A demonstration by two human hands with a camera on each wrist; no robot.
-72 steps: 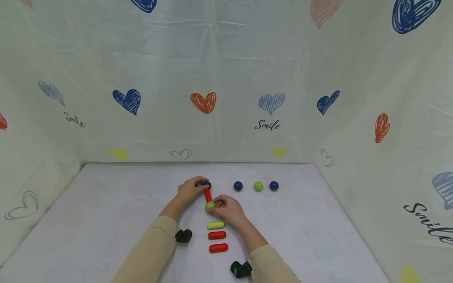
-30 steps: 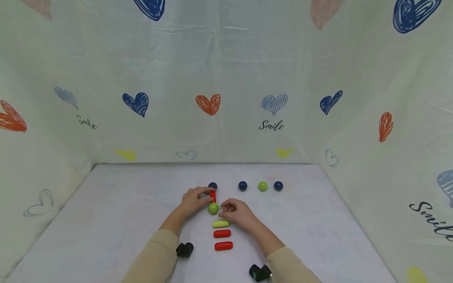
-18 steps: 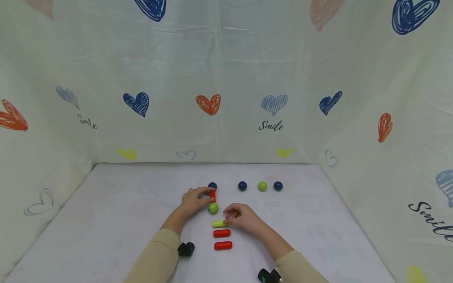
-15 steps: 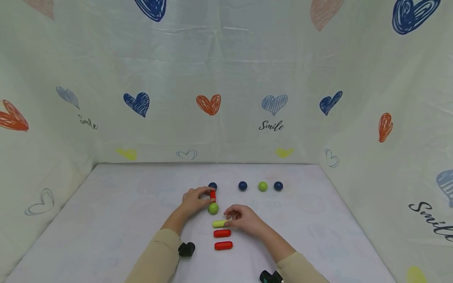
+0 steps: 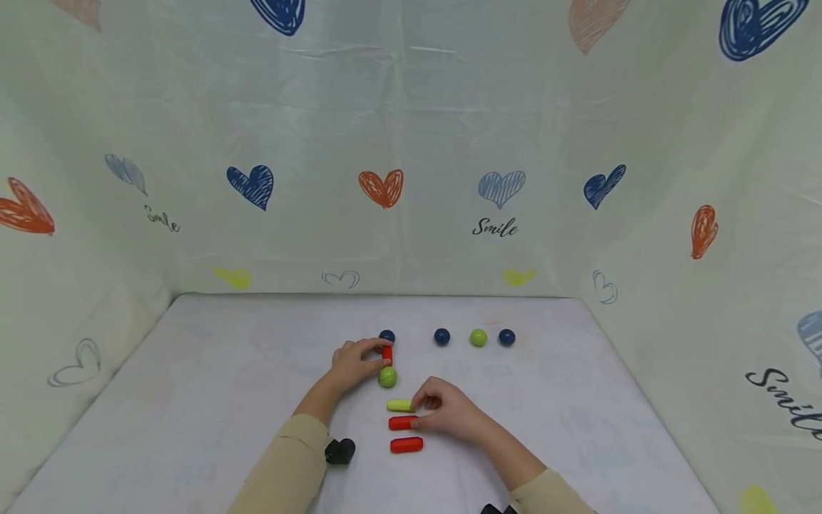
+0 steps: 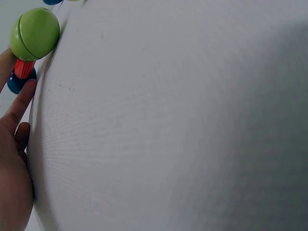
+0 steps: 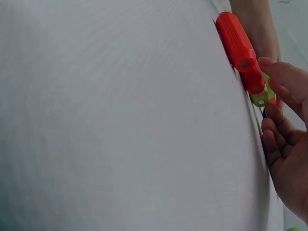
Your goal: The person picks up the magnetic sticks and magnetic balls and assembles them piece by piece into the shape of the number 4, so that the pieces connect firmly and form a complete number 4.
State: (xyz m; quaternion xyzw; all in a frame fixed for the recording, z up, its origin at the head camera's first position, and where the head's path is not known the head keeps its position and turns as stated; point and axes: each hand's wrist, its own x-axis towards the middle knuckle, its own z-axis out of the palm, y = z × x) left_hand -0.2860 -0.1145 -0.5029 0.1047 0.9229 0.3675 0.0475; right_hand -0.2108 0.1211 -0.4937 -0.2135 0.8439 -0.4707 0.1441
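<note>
My left hand (image 5: 349, 365) pinches a short red rod (image 5: 387, 353) between thumb and index finger. A blue ball (image 5: 387, 335) sits at the rod's far end and a green ball (image 5: 387, 377) at its near end; the left wrist view shows the three in line. Below them lie a yellow-green rod (image 5: 399, 405), a red rod (image 5: 401, 423) and another red rod (image 5: 407, 445). My right hand (image 5: 449, 410) is at the right ends of the upper two, thumb by the middle rod. In the right wrist view its fingers are bent loosely, with nothing between them.
Farther back on the white-covered table (image 5: 546, 407) stand a blue ball (image 5: 442, 337), a green ball (image 5: 478, 338) and another blue ball (image 5: 506, 338) in a row. A heart-printed curtain (image 5: 430, 135) rises behind. A black wrist camera (image 5: 340, 451) sits by the left sleeve.
My right hand has let go of the green ball and moved down and right to the loose rods. My left hand has shifted from the blue ball onto the red rod.
</note>
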